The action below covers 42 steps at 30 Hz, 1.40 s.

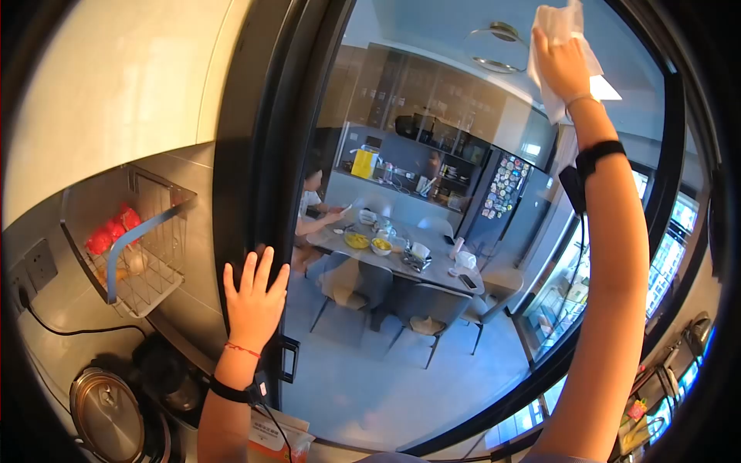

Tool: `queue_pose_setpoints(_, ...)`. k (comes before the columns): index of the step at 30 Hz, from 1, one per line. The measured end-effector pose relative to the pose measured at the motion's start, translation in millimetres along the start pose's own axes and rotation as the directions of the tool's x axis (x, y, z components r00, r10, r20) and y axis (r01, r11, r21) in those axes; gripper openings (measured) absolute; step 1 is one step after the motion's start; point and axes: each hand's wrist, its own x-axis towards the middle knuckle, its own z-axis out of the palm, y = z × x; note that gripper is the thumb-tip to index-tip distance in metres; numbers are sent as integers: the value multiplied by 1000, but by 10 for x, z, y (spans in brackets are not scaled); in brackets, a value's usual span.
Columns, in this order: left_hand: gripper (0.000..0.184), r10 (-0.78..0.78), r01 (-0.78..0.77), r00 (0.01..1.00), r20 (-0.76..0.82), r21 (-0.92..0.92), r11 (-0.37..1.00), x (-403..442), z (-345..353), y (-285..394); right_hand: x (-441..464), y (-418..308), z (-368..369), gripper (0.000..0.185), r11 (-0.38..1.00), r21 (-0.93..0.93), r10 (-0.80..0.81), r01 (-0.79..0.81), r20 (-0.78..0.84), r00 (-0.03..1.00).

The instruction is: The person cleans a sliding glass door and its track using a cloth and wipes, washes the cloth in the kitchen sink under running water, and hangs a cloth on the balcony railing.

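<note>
The right hand (563, 68) is gripping a white wipe (569, 21), apparently against the glass pane (478, 208), at upper right; the left hand (256, 302) is resting, fingers spread, on the black door frame (258, 154), lower left. For even contact, the palm should be pressing flat.

Dining table (443, 272), grey chairs (356, 287), pale floor (347, 390), round ceiling lamp (505, 32)

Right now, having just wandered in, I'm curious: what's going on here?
Someone's right hand holds a thin white cloth high at the glass door panel. The left hand, fingers spread, is at the black door frame. Through the glass, another person sits at a dining table.
</note>
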Motion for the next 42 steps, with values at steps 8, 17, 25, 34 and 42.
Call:
queue_pose_setpoints(8, 45, -8, 8, 1000, -13, 29, 1000, 12, 17, -5, 1034, -1831, -682, 36, 820, 530, 367, -215, -199, 909)
queue_pose_setpoints(17, 46, 19, -17, 1000, -15, 132, 991, 31, -57, 32, -1039, -2278, -1004, 51, 453, 887, 30, 94, -121, 992)
queue_pose_setpoints(25, 33, 23, 12, 985, -168, 205, 979, 21, 134, 48, -417, -1004, -854, 26, 729, 599, 251, -331, 216, 944)
queue_pose_setpoints(34, 33, 55, -3, 975, -214, 240, 971, 24, 137, 32, -1842, -2033, -887, 57, 476, 875, 86, -87, 52, 995)
queue_pose_setpoints(42, 29, -1, 60, 976, -217, 265, 962, 20, 186, 68, -1367, -495, -516, 30, 891, 269, 353, -365, 92, 931)
